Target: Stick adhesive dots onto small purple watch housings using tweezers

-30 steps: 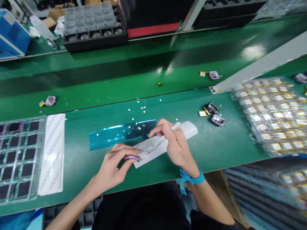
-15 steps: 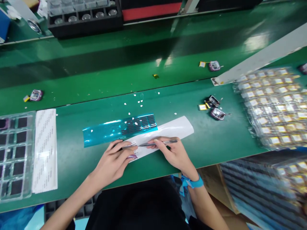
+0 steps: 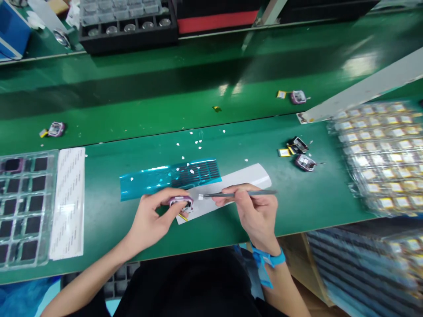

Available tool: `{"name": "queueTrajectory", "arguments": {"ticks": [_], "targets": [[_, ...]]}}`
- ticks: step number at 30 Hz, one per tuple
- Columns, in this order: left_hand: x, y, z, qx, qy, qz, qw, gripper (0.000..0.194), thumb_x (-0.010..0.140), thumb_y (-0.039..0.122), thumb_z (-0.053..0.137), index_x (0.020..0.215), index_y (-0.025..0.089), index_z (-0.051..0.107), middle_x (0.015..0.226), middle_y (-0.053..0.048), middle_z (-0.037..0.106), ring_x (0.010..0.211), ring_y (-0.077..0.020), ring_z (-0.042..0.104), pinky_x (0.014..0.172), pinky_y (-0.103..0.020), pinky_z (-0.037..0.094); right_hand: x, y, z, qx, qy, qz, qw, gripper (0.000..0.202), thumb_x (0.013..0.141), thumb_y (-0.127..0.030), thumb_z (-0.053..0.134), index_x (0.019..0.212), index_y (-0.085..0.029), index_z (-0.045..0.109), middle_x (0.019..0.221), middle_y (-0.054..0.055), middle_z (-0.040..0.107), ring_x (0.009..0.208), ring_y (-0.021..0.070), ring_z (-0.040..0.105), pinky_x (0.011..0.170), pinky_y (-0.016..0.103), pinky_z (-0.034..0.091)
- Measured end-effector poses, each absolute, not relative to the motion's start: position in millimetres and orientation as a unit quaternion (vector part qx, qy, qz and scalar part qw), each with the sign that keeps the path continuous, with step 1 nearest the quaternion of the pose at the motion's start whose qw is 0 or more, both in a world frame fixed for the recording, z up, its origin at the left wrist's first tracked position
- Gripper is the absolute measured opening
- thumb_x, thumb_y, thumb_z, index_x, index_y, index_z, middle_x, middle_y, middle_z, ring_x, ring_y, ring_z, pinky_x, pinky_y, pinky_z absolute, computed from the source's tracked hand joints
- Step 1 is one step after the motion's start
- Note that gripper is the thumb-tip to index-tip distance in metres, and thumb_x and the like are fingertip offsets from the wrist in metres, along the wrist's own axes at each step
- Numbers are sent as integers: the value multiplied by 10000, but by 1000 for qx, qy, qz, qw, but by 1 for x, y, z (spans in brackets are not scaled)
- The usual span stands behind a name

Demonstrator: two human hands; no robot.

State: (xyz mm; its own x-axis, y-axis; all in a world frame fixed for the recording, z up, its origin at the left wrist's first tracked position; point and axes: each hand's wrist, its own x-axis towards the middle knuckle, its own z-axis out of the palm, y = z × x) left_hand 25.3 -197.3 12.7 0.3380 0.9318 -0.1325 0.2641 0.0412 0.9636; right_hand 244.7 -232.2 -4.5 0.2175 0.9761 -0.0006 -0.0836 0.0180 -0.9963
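Observation:
Between the thumb and fingers of my left hand (image 3: 155, 213) is a small purple watch case (image 3: 181, 200), its open inside showing, with a yellow-edged battery (image 3: 182, 217) hanging below it. My right hand (image 3: 254, 207) grips a pair of tweezers (image 3: 238, 193) that point left. At their tip is a tiny white sticker (image 3: 201, 197), a short way right of the case. Beneath both hands lies a curled white backing sheet (image 3: 254, 177). A glossy blue film strip (image 3: 145, 185) with rows of dark strips rests just behind it.
On the left are a clear compartment tray (image 3: 29, 189) and a white printed sheet (image 3: 71, 207). Stacked clear trays of batteries (image 3: 380, 163) stand at right. Opened watch cases (image 3: 304, 162) lie nearby, and white scraps (image 3: 198, 142) dot the green bench.
My left hand has lifted and turned the watch case so its inside shows. My right hand has raised the tweezers off the white sheet, moving right, with the white sticker at their tip.

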Motion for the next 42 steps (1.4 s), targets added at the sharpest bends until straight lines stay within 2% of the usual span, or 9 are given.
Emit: {"name": "queueTrajectory", "arguments": {"ticks": [2,9,11,14,16,21,27,35,42], "targets": [[30,-191,19,569,484,312,587,148,883,238,699,985,225,806,883,-47,818,637,-183,751,585,-274,619,234,-229,2,-519,-417,462,586,341,981,-502,648,884,-195,763,695,63,774,584,240,760,554,353,670],[31,-191,19,524,425,310,670,365,862,195,728,1226,195,755,998,-80,817,803,-197,768,726,-298,640,216,-225,9,-522,-486,443,544,360,1025,-484,570,879,-212,755,731,61,785,616,224,766,570,322,658],[29,-192,20,509,407,304,695,402,887,182,700,1288,202,721,952,-73,814,777,-191,764,724,-304,643,216,-225,7,-523,-501,412,553,349,1030,-463,568,878,-218,763,728,52,783,616,213,764,575,310,653],[27,-190,20,478,396,292,727,411,908,191,682,1319,202,695,784,-42,781,666,-176,735,637,-286,629,217,-224,5,-527,-504,384,566,328,1040,-423,560,892,-218,769,703,41,775,603,203,760,562,300,645],[24,-188,18,470,403,287,731,407,902,194,694,1309,194,701,767,-42,769,626,-162,706,616,-276,614,216,-222,4,-528,-500,389,566,322,1041,-416,560,908,-209,767,695,43,772,593,205,758,553,305,644],[20,-185,11,484,394,288,726,509,854,163,740,1359,156,673,967,-89,771,623,-108,629,613,-240,583,209,-216,2,-477,-500,462,555,276,1055,-361,543,964,-205,752,772,47,795,641,191,772,579,287,641],[20,-189,12,486,405,284,721,522,851,162,728,1367,122,664,892,-71,733,677,-123,619,615,-228,582,206,-214,-2,-472,-514,468,543,280,1058,-348,537,966,-197,755,732,34,782,660,180,773,599,271,635],[20,-189,14,486,416,280,716,527,853,160,711,1374,109,651,870,-61,709,641,-120,601,599,-246,588,205,-213,-2,-472,-529,447,545,248,1055,-268,532,980,-214,762,740,8,780,625,143,752,589,235,618],[14,-186,13,525,387,282,703,437,961,156,555,1389,142,645,751,-26,683,622,-122,602,599,-237,539,205,-215,-3,-490,-562,407,528,243,1045,-254,537,970,-216,765,724,6,764,624,141,734,596,243,596]]}}
